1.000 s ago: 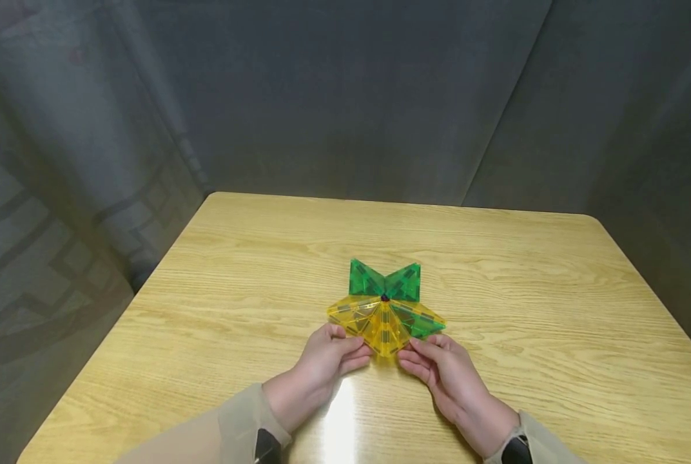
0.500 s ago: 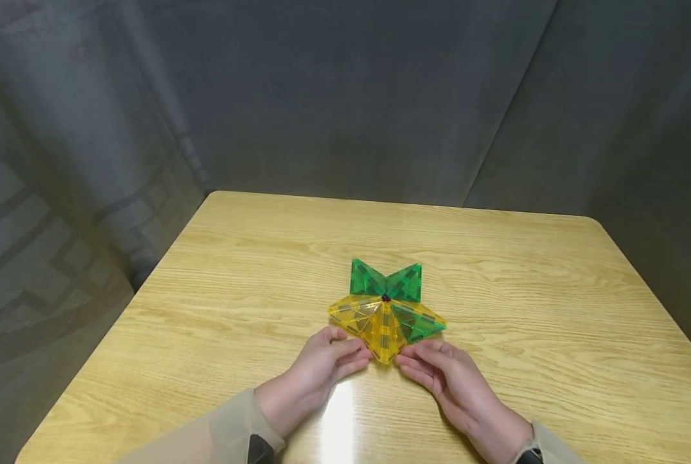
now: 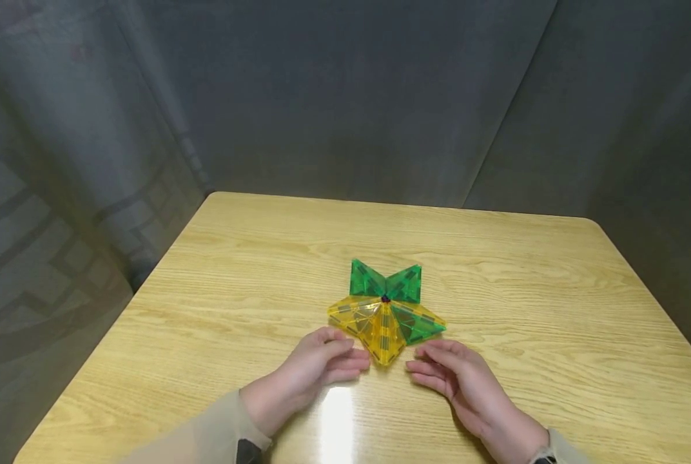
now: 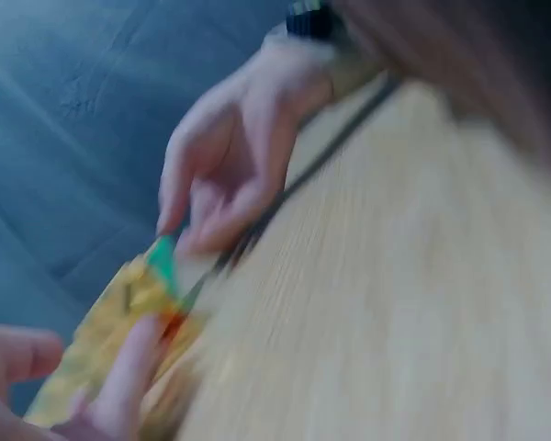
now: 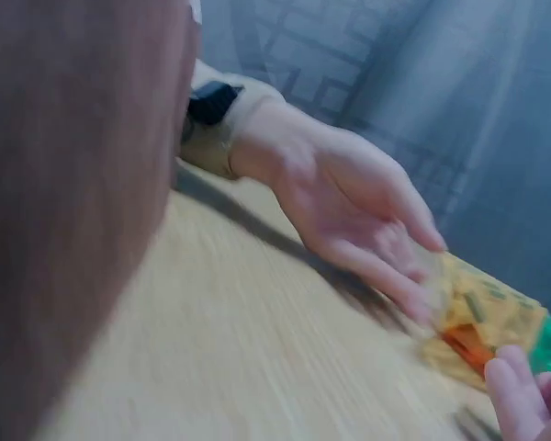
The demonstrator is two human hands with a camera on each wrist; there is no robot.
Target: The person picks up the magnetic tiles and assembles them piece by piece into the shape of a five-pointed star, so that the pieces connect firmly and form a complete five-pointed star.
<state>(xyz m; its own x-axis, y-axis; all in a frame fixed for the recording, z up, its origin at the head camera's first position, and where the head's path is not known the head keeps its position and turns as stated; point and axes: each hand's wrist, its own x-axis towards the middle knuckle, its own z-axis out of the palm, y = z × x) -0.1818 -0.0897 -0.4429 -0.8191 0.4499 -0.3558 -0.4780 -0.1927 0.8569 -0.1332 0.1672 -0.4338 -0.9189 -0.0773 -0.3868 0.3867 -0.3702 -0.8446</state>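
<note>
A star-shaped piece built from translucent magnetic tiles (image 3: 383, 332) lies on the table. Its two far points are green, its near and left points yellow, and its right point mixes yellow and green. A small dark spot marks the centre. Just left of the near point is my left hand (image 3: 313, 366), fingers loosely extended and holding nothing. My right hand (image 3: 468, 386) hovers on the other side, relaxed and apart from the tiles. Both wrist views are blurred; an orange patch (image 5: 468, 347) shows low on the star's side in the right wrist view.
The light wood table (image 3: 253, 251) extends around the star, with rounded far corners. Dark grey curtains (image 3: 345, 103) hang behind it and at both sides. A bright reflection lies on the wood between the forearms.
Both hands have released the star's near point and drawn apart, the left one leftward and the right one rightward. That point has settled slightly lower and nearer.
</note>
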